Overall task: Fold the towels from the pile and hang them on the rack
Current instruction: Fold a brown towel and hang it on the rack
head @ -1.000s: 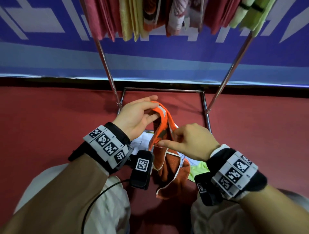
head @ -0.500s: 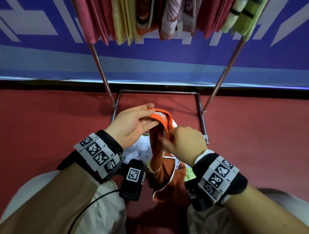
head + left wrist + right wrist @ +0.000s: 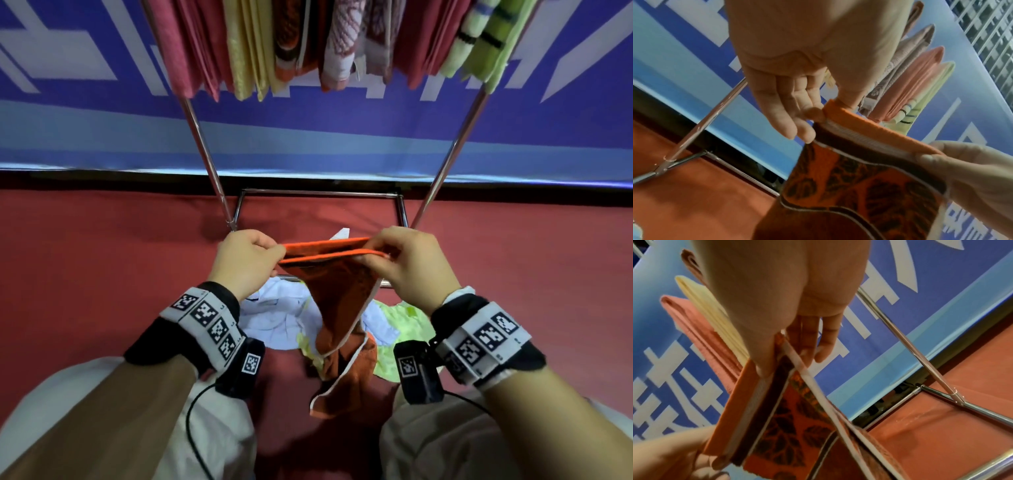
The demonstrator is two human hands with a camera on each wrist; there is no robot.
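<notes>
While the rack already carries a full row of folded towels along its top (pink, yellow, patterned red and white, striped green), one more is in work below it. The left hand and the right hand each pinch an end of an orange towel, thumb against curled fingers. They hold its upper edge stretched level between them, just in front of the rack's lower frame. From the wrist views that edge looks doubled: an orange band, a white piping line and a dark border lie stacked together in both pinches, with a leaf pattern below. The rest of the towel hangs down in a narrowing, twisted tail whose end trails onto the red surface near the person's knees.

Under the hanging towel lies the pile: a pale blue-white cloth and a light green cloth at least, crumpled together. How many more are beneath I cannot tell.

My reading is that the task is well along but not finished. Most of the hanging is done, judging by the crowded bar. This towel seems to be at its first fold, with the tail yet to be straightened and gathered before it can go up. After it, the cloths in the pile remain to be folded and hung.
</notes>
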